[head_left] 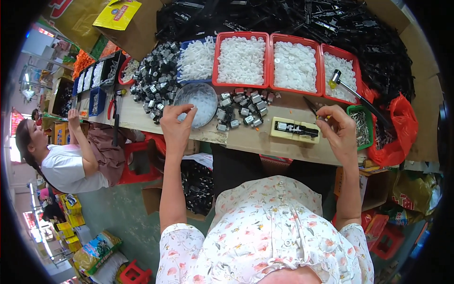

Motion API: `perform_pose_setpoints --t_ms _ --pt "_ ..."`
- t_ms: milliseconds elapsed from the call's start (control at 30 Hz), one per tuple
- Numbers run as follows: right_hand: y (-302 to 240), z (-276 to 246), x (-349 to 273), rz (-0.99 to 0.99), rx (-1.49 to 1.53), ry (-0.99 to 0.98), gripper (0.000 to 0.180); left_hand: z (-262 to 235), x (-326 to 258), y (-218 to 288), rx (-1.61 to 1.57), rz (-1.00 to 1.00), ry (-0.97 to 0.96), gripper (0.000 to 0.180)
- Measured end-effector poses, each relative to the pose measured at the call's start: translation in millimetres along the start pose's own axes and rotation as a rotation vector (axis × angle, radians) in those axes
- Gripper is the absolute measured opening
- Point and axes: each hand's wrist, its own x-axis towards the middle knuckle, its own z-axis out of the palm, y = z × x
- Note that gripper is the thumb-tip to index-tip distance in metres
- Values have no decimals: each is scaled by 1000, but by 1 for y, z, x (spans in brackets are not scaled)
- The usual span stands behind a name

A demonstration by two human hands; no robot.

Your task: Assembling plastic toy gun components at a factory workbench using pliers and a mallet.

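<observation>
My left hand (177,124) is over the near edge of a round clear bowl (216,105) of small white parts. Its thumb and forefinger are pinched on what looks like a tiny white part. To the right, a cream block fixture (277,134) lies on the table, with a black housing (306,131) and a small silver motor (282,126) seated in it. My right hand (338,130) is just right of the fixture, fingers curled. Between them it holds a thin, dark, pointed tool that looks like tweezers (310,105), tip toward the red trays.
Red trays (271,61) of white plastic parts line the table behind. Loose motors (246,108) are piled near the bowl. A hammer (354,92) leans across the right tray, beside a green tray (371,142) of metal pins. A co-worker (71,161) sits at the left.
</observation>
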Motion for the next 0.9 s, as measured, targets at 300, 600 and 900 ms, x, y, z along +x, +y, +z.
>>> perform_pose_setpoints --t_ms 300,600,900 --pt "2 5 -3 -143 45 18 24 -7 1 42 -135 -138 -4 12" --pt "-13 47 -1 203 708 -227 15 52 -39 92 -1297 -490 -301 16" --pt "-1 42 -5 217 749 -169 13 80 -50 112 -1249 -455 -481 17"
